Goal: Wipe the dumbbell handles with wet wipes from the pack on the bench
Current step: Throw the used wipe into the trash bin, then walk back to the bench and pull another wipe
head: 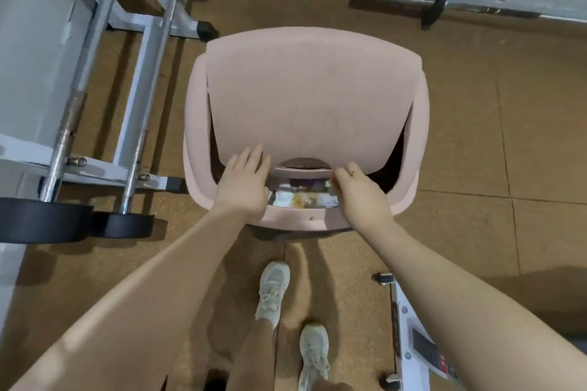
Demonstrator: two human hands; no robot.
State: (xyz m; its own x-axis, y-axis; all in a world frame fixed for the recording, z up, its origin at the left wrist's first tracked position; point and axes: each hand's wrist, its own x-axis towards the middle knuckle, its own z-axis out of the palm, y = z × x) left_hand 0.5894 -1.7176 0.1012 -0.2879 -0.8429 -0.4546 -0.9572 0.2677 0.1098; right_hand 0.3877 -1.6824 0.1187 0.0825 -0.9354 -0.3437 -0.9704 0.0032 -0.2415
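Bin: pink lidded bin (305,98) dead centre, lid tipped up, rubbish showing in the gap at 6 o'clock.
Left hand: left hand (244,182) flat, fingers spread, propping the lid edge.
Right hand: right hand (359,194) curled at the opening; can't tell if it's pinching a wipe (too blurry).
Dumbbells: dumbbells (73,219) on the floor at 9 o'clock. Wipe pack isn't in view.
Tip: I'd keep the lid propped and let go well inside the gap.

no readable text anywhere, white machine panel (422,346) at my 5 o'clock has dark and red label patches too blurred to read, pink bin (305,98) at 12 o'clock unmarked as far as I see
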